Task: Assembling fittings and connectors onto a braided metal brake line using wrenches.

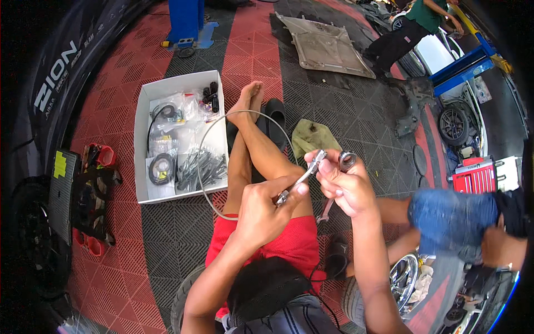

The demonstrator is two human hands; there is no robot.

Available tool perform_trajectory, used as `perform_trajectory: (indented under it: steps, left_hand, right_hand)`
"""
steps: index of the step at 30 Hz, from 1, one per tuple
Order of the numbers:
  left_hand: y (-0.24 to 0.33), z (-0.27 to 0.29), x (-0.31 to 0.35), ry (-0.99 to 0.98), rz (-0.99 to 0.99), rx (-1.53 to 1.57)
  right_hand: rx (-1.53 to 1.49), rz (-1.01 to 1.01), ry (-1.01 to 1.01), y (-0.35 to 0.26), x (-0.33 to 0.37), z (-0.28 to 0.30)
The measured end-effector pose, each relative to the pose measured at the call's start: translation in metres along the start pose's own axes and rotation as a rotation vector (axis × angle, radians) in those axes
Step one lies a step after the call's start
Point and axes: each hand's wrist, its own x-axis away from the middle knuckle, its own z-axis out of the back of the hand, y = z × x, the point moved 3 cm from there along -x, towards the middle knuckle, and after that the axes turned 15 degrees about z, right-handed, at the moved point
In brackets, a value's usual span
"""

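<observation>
My left hand [261, 209] is closed on a thin hose [201, 161] with metal end fittings. The hose, grey and probably braided, loops out over my legs and back. One silvery fitting [282, 197] shows at the left fingers. A slim metal piece [311, 171] spans from there to my right fingertips; its exact kind is unclear. My right hand [350, 186] is closed round a combination wrench, its ring end [347, 161] above the fingers and its open end [323, 216] below the palm. The right thumb and fingers pinch the far end of the metal piece.
A white box [140, 167] of bagged parts, cable ties and coiled cable stands left of my legs. A greenish cloth [314, 139] and black slippers [273, 119] lie ahead. At right sits a person in blue denim [453, 222]; another stands at far right. A car flanks me at left.
</observation>
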Motion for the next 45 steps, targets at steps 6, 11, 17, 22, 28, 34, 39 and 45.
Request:
perform_trajectory:
  steps: [6,11,17,22,28,34,39,45]
  left_hand:
    - [0.027,-0.004,0.013,0.052,-0.008,-0.261]
    - [0.034,-0.009,0.019,0.232,-0.134,-0.353]
    - [0.038,-0.016,0.026,0.305,-0.175,-0.399]
    - [0.042,-0.021,0.030,0.334,-0.213,-0.382]
    - [0.046,-0.029,0.029,0.352,-0.229,-0.379]
    - [0.045,-0.028,0.025,0.252,-0.228,-0.418]
    - [0.051,-0.029,0.021,0.172,-0.269,-0.318]
    - [0.040,-0.030,0.021,0.096,-0.190,-0.221]
  right_hand:
    - [0.012,0.086,0.032,-0.017,0.001,0.002]
    - [0.108,0.153,0.018,-0.019,0.000,0.001]
    - [0.263,0.359,-0.014,-0.020,0.013,0.001]
    - [0.309,0.454,0.024,-0.018,0.022,0.002]
    - [0.299,0.709,0.201,-0.003,0.033,-0.005]
    - [0.216,0.554,0.167,-0.007,0.030,0.008]
    - [0.268,0.563,0.039,-0.017,0.027,0.013]
    - [0.189,0.556,-0.042,-0.017,0.026,0.004]
